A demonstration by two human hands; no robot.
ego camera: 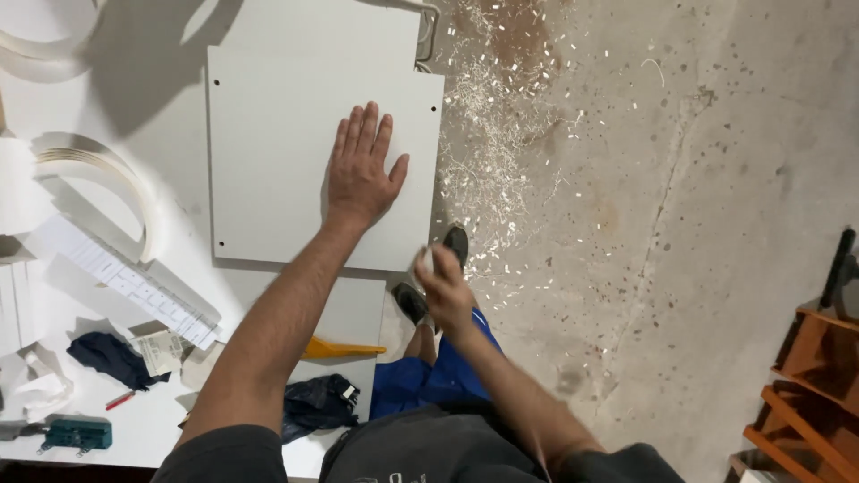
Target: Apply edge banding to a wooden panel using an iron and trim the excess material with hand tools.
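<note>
two hands work over a smooth, matte white panel (268,152), rectangular with small drilled holes, lying flat on the white bench (170,54). left hand (360,170) presses it, fingers spread flat. right hand (445,288), at five o'clock off the panel's corner, pinches a small pale object (427,260). curly shavings (501,116) litter the speckled concrete floor (680,179).

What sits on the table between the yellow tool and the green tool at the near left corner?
In the head view, between the yellow tool and the green tool the left forearm crosses; left of it lie a dark cloth and a red pencil.
</note>
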